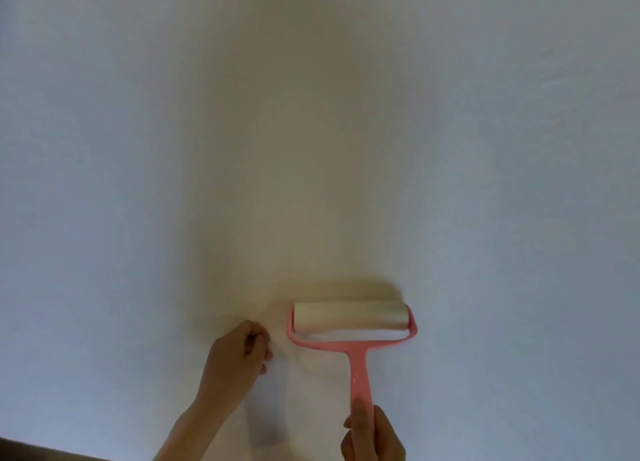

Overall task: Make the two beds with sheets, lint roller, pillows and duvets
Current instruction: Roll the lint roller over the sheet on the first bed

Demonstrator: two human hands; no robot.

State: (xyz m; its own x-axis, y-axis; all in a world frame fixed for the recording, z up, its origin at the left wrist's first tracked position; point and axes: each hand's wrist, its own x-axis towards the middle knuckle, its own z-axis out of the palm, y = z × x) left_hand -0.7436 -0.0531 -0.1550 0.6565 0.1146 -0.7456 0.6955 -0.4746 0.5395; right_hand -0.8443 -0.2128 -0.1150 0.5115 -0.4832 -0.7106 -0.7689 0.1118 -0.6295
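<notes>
Past the near edge of the bed (519, 218), at its lower left corner: a dark brown strip (34, 455). Cuts the corner of the view as a thin wedge, widest at the left and tapering out toward the right. Flat, plain and unlit; too dark and too little of it in view to tell floor from bed frame. Up the middle of the bed, from the near edge to the far one: a broad, soft-edged band of warm beige shadow (277, 149). Fades on either side into cooler blue-grey light toward the left and right edges.
</notes>
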